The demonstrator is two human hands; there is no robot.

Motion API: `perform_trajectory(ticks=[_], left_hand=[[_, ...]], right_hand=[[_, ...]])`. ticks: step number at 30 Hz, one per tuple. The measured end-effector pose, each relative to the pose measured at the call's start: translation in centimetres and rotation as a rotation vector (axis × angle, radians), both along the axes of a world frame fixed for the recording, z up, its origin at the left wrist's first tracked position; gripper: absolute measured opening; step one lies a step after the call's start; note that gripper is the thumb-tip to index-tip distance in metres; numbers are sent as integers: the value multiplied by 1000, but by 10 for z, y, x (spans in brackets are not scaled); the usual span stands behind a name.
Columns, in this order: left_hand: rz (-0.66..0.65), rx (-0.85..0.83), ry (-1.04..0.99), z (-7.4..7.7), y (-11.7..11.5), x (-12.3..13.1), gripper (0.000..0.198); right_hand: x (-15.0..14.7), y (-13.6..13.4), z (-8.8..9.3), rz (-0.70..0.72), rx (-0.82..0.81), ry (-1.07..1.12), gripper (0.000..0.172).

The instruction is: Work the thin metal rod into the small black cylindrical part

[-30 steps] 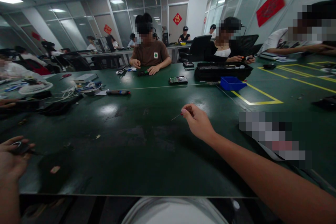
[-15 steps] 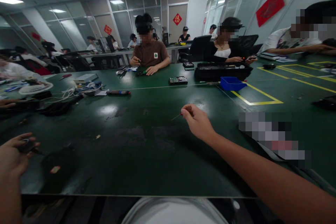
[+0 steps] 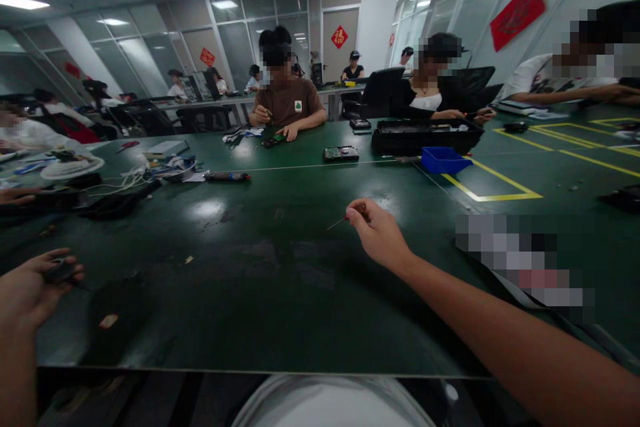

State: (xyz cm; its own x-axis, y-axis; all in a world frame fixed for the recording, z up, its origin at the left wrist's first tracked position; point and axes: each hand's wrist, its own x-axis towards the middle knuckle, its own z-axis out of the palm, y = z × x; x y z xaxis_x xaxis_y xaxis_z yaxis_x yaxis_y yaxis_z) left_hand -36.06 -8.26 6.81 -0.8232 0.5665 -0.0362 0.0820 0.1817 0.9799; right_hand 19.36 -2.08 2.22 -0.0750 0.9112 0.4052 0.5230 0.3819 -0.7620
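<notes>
Right hand (image 3: 377, 233): thumb and index finger closed together on the tool (image 3: 338, 221), remaining fingers curled in behind, hiding most of its handle. Tool sits over the middle of the tabletop (image 3: 240, 340), between near and far edges. Shaft thin, straight, red at the grip. Long axis slants across the view, tip leading away from the hand, leftward and down toward the near edge. Shallow tilt; tip contact with the surface cannot be told.

Left hand (image 3: 25, 290): palm turned partly up over the left stretch of the near edge, fingers curled loosely around a dark part (image 3: 59, 271). Narrow end of the part appears to lead right, slightly toward the near edge; blurred, type unclear.

Progress, judged: both items are in hand and well apart; tool meets no workpiece, so nothing is being worked at this instant. Completed and remaining steps cannot be read from this view.

Surroundings: pale chip (image 3: 109, 321) by the near edge, right of the left hand; small scrap (image 3: 189, 259) farther in. Toward the far edge: drive (image 3: 341, 154), blue bin (image 3: 445, 161), black case (image 3: 425, 138). Co-worker's hands (image 3: 289, 132) at the far edge, over a green board.
</notes>
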Motion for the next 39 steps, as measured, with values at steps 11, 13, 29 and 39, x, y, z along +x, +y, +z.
perform_trajectory(ticks=[11, 13, 29, 39], left_hand=[[-29, -98, -11, 5, 13, 29, 39], [-85, -115, 40, 7, 17, 42, 40], [-863, -122, 477, 25, 69, 234, 32], [-1157, -55, 370, -15, 81, 347, 43]], right_hand=[[-2, 0, 0, -1, -2, -9, 21], [-2, 0, 0, 11, -10, -14, 22], [-2, -1, -2, 54, -14, -17, 25], [-3, -6, 5, 18, 38, -70, 30]])
